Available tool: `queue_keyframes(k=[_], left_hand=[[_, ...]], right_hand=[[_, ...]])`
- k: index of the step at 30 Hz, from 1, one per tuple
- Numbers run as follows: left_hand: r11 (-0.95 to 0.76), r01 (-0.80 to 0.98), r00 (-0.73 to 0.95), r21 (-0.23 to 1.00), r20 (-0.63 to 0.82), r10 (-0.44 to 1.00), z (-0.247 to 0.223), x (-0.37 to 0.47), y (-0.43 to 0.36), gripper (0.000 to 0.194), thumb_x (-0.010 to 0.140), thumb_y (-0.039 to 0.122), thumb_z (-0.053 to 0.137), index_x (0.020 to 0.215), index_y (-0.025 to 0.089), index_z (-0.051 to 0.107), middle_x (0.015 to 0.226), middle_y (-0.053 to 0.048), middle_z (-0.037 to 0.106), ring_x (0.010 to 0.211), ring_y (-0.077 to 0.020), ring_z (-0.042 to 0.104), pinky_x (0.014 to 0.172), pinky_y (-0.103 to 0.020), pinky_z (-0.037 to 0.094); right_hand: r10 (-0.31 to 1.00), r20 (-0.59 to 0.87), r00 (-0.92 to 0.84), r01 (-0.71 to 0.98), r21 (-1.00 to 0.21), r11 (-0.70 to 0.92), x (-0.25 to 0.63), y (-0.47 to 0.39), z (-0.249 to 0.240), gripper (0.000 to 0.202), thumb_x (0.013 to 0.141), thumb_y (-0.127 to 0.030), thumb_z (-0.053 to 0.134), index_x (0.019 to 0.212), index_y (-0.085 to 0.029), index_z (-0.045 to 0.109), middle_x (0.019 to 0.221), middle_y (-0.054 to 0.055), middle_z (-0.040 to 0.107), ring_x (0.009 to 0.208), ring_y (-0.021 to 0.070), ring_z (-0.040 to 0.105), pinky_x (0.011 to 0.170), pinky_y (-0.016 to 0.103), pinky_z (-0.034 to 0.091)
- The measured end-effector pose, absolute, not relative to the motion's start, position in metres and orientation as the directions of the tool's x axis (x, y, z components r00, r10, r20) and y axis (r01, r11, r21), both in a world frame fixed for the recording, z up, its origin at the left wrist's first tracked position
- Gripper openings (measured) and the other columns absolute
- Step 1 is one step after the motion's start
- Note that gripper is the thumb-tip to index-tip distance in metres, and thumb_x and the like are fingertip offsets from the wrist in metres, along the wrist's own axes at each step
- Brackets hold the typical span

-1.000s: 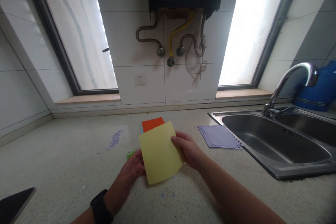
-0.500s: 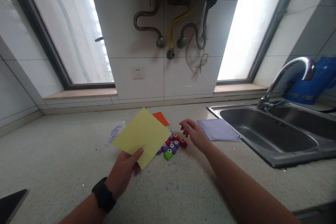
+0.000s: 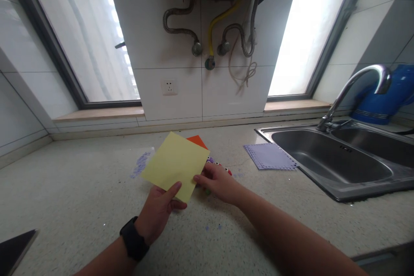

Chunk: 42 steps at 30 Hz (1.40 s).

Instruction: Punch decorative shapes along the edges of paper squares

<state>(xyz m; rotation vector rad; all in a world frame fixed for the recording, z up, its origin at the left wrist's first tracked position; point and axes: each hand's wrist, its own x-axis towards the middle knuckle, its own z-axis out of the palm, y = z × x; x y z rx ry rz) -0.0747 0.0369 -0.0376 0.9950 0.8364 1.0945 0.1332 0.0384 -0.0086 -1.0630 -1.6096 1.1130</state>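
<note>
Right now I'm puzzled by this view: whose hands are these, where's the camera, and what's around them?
There's no machine here, just a person wearing a camera on the head, which looks forward and down. Their bare left hand holds a yellow sheet; their right hand is at its right edge, though whether it grips is unclear. Behind the yellow sheet, on a speckled counter, lie an orange sheet and small coloured objects, both partly hidden. To the right, light purple sheets with patterned edges lie next to a steel sink.
</note>
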Motion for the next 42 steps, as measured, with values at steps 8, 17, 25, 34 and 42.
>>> queue_keyframes(k=[8, 17, 25, 34, 42], left_hand=[[0.116, -0.316, 0.327, 0.942, -0.006, 0.945, -0.041, -0.086, 0.037, 0.058, 0.085, 0.045, 0.071, 0.134, 0.016, 0.057, 0.13, -0.018, 0.065, 0.099, -0.0303, 0.067, 0.062, -0.038, 0.063], [0.232, -0.163, 0.6, 0.959, -0.091, 0.795, -0.036, -0.096, 0.044, 0.053, 0.083, 0.053, 0.07, 0.119, 0.014, 0.067, 0.104, -0.017, 0.071, 0.084, -0.0269, 0.069, 0.054, -0.03, 0.057], [0.211, -0.066, 0.442, 0.975, -0.161, 0.882, -0.036, -0.091, 0.044, 0.05, 0.081, 0.043, 0.078, 0.118, 0.012, 0.065, 0.104, -0.015, 0.073, 0.072, -0.0198, 0.068, 0.052, -0.028, 0.057], [0.075, -0.097, 0.196, 0.992, -0.055, 0.979, -0.043, -0.097, 0.055, 0.046, 0.081, 0.039, 0.079, 0.115, 0.011, 0.063, 0.098, -0.011, 0.073, 0.069, -0.0203, 0.069, 0.052, -0.032, 0.061], [0.095, -0.105, 0.175, 0.99, -0.076, 0.982, -0.044, -0.1, 0.056, 0.047, 0.08, 0.04, 0.079, 0.115, 0.013, 0.063, 0.095, -0.008, 0.074, 0.066, -0.0188, 0.068, 0.049, -0.03, 0.059]], right_hand=[[0.973, 0.168, -0.16, 0.015, -0.985, 0.173, 0.156, 0.044, 0.0, 0.021, 0.083, -0.038, 0.068, 0.092, -0.019, 0.065, 0.07, -0.002, 0.06, 0.055, 0.0107, 0.054, 0.05, 0.023, 0.042], [0.976, 0.148, -0.162, 0.012, -0.988, 0.152, 0.171, 0.047, -0.004, 0.023, 0.084, -0.042, 0.068, 0.089, -0.021, 0.063, 0.078, 0.0, 0.066, 0.065, 0.0138, 0.059, 0.056, 0.025, 0.045], [0.966, 0.218, -0.135, 0.21, -0.947, 0.243, 0.183, 0.052, -0.001, 0.027, 0.091, -0.045, 0.058, 0.1, -0.021, 0.065, 0.078, 0.002, 0.068, 0.062, 0.0147, 0.058, 0.057, 0.028, 0.046], [0.943, 0.33, -0.04, 0.658, -0.701, 0.274, 0.245, 0.068, -0.009, 0.012, 0.087, -0.035, 0.068, 0.084, -0.024, 0.073, 0.074, 0.004, 0.069, 0.067, 0.0194, 0.054, 0.063, 0.032, 0.036], [0.958, 0.111, -0.265, 0.785, -0.553, 0.281, 0.25, 0.065, -0.007, 0.024, 0.087, -0.046, 0.069, 0.088, -0.024, 0.078, 0.083, 0.007, 0.074, 0.07, 0.0205, 0.06, 0.061, 0.031, 0.04]])
